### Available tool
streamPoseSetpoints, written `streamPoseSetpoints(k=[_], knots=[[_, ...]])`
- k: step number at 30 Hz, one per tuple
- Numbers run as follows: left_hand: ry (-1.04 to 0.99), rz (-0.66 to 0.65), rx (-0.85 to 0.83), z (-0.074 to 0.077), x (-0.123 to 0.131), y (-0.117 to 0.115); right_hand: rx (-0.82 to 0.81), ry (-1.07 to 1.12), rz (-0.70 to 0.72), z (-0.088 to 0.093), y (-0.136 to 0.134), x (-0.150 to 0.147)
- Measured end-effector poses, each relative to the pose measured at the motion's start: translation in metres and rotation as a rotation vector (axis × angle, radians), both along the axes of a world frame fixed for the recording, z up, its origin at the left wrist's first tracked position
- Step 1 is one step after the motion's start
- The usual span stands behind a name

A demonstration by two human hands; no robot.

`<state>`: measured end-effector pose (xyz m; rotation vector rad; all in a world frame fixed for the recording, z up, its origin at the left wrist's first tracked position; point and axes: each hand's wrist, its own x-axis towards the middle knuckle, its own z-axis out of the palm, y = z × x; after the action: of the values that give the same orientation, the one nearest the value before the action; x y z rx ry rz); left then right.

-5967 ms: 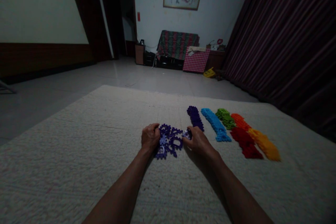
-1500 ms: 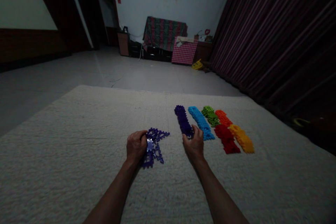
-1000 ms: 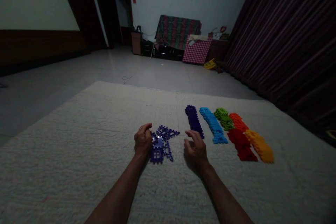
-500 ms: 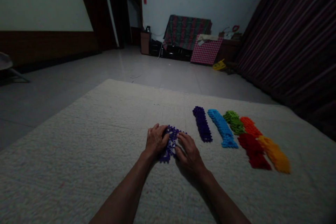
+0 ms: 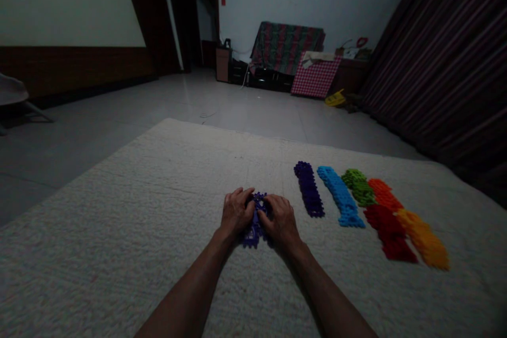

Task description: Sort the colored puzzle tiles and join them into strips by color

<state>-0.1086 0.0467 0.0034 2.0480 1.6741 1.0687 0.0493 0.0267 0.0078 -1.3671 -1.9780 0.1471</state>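
On the pale mat lie purple toothed plastic interlocking pieces, partly covered by both hands. My left hand curls over their left side, its thumb resting along the inner edge. From the right, my right hand bends its fingers over the far and right parts, its thumb close to the left one. The fingers hide where one piece meets another, so I cannot tell whether they are joined. To the right of my hands is a row of dark purple pieces of the same toothed kind.
Further right lie overlapping groups of light blue, green, orange, red and yellow pieces. The mat ends at a tiled floor. A dark striped curtain hangs at the right.
My right hand has closed in toward the left with its purple piece, narrowing the space between the hands. My left hand stays nearly in place. The view has shifted slightly left.
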Motion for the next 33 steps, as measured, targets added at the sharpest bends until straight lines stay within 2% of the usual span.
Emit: streamPoseSetpoints(k=[3,6,8,11,13,17,20,24,30,33], knots=[[-0.048,0.004,0.013,-0.001,-0.001,0.002,0.024,0.099,0.001,0.005,0.001,0.007],[-0.057,-0.004,0.033,-0.003,-0.001,0.004,0.025,0.132,-0.061,0.018,0.001,0.030],[-0.053,-0.006,0.045,-0.005,-0.001,0.005,-0.071,0.062,-0.092,0.028,-0.001,0.053],[-0.042,-0.001,0.058,-0.008,-0.001,0.005,-0.250,-0.109,-0.037,0.043,-0.011,0.085],[-0.035,0.000,0.063,-0.009,-0.001,0.006,-0.288,-0.238,-0.029,0.050,-0.019,0.097],[-0.036,-0.010,0.058,-0.009,-0.002,0.006,-0.307,-0.437,0.011,0.061,-0.024,0.090],[-0.036,-0.014,0.049,-0.009,-0.002,0.006,-0.309,-0.476,0.060,0.068,-0.019,0.073],[-0.032,-0.008,0.046,-0.009,-0.002,0.006,-0.302,-0.432,0.066,0.066,-0.014,0.068],[-0.026,-0.014,0.053,-0.009,-0.002,0.007,-0.325,-0.308,0.064,0.046,-0.022,0.088],[-0.032,-0.014,0.058,-0.008,-0.002,0.006,-0.311,-0.258,0.101,0.041,-0.024,0.077]])
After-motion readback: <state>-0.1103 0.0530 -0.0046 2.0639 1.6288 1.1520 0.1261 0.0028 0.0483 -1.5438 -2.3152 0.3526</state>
